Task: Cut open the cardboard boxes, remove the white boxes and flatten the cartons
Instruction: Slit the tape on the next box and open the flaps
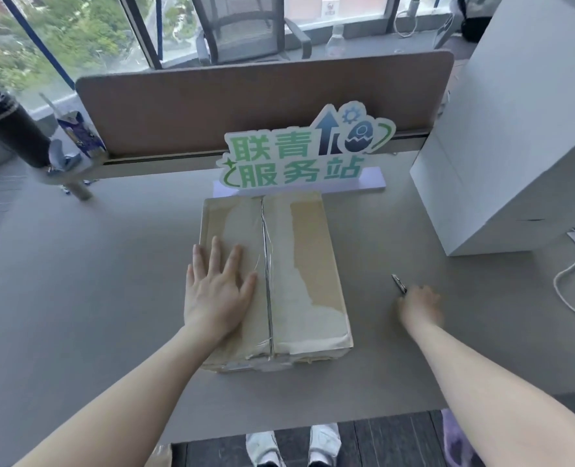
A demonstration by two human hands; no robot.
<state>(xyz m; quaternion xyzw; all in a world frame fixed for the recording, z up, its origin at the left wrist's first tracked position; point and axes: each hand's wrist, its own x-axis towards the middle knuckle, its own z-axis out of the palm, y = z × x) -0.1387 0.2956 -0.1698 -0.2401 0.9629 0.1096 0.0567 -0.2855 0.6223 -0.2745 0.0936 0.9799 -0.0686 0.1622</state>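
Carton [308,264] under flat left hand [217,291] (seam taped).

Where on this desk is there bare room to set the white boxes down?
Widest bare patch: desk left of the cardboard box, in front of the dark bottle. A narrower strip lies between the box and the big white box, but the right hand and cutter occupy it. Cables crowd the right edge.

Tan cardboard box [316,257], whitish torn patches; seemingly grey table [77,281].
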